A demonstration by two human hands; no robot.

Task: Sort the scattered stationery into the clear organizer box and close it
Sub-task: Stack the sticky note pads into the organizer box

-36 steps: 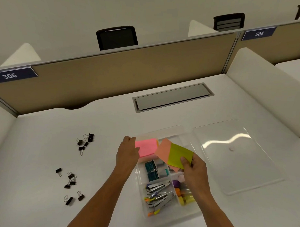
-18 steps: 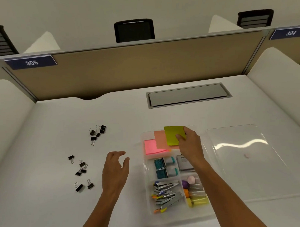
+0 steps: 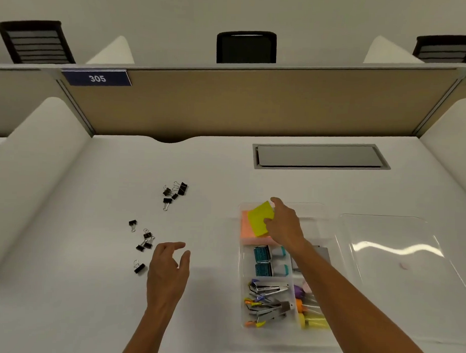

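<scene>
right hand [image 3: 284,225] pinches the yellow sticky pad [image 3: 260,218], tilted over the organizer box [image 3: 241,258]; released crooked, it may block the lid [image 3: 397,274]. left hand [image 3: 168,269], fingers loosely spread and empty, could scatter the binder clips [image 3: 145,243].

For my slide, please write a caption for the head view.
Right hand places yellow sticky notes into clear organizer box; binder clips remain outside.
</scene>
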